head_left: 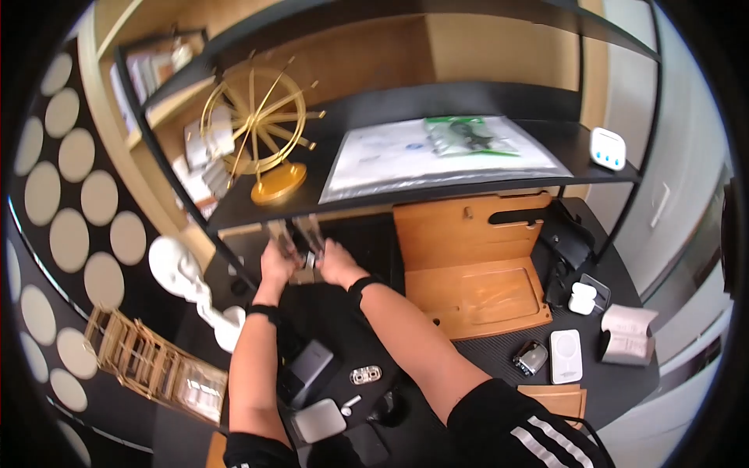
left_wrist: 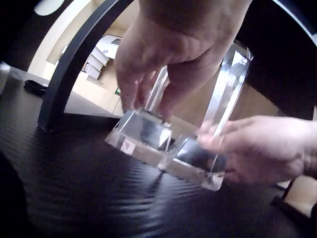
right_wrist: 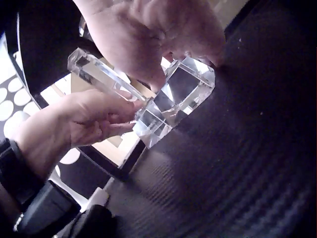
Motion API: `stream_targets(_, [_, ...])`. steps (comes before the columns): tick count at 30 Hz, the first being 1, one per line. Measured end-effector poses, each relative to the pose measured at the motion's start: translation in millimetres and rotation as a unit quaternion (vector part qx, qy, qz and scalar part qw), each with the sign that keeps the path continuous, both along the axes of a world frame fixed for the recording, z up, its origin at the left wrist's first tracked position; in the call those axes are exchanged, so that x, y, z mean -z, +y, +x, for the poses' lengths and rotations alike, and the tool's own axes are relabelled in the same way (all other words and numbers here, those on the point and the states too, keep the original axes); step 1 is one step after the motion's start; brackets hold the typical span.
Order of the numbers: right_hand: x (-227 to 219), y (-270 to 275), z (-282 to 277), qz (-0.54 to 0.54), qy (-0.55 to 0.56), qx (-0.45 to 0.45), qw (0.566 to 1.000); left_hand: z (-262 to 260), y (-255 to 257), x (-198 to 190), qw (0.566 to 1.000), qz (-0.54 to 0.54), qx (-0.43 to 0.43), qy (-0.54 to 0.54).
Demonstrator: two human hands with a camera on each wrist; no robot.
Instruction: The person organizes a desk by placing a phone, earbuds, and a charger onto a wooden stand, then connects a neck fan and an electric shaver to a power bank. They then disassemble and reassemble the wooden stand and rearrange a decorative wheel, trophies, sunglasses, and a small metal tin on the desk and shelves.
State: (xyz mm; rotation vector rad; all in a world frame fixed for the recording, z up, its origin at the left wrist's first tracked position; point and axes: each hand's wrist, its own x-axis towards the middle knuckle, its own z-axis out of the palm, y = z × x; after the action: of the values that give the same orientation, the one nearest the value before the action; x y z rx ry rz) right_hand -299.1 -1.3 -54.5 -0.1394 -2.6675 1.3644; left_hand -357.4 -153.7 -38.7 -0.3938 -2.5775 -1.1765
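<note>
Two clear crystal pillars on faceted block bases stand side by side under the shelf. My left hand (head_left: 277, 269) grips the left crystal pillar (head_left: 281, 232) low down, its fingers reaching to the base (left_wrist: 143, 130). My right hand (head_left: 339, 264) holds the right crystal pillar (left_wrist: 230, 84) near its base (left_wrist: 194, 154), thumb and fingers on either side. In the left wrist view the two bases sit edge to edge, close over the black ribbed tabletop (left_wrist: 89, 183). The right hand covers part of its base in the right wrist view.
A black shelf above carries a golden wheel ornament (head_left: 253, 121) and a plastic-wrapped white sheet (head_left: 390, 160). Left stands a white sculpture (head_left: 175, 265); right lies an open wooden case (head_left: 421, 292). Nearer are a grey box (head_left: 312, 366), earbud case (head_left: 365, 376) and white power bank (head_left: 566, 356).
</note>
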Motion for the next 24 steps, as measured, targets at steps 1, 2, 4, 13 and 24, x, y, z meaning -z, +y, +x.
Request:
stream_targets(1, [-4,6,9,0.038,-0.004,-0.045,0.998,-22,-13,17,0.999,-0.030,0.041,0.003])
stream_targets(2, [-5,5,17,0.022,-0.020,-0.028,0.999,1,-7,-5,0.990,0.069,0.099,-0.074])
stream_targets(4, [-21,19,37,-0.010,0.029,-0.027,0.999,31,-9,-35,0.973,0.078,0.088,-0.197])
stream_targets(13, [-76,91,176,0.092,-0.032,-0.194,0.976,200,-19,-125,0.906,-0.298,0.227,-0.197])
stream_targets(24, [-105,148,356,0.272,-0.103,-0.155,0.944,372,91,-139,0.743,-0.513,0.430,-0.022])
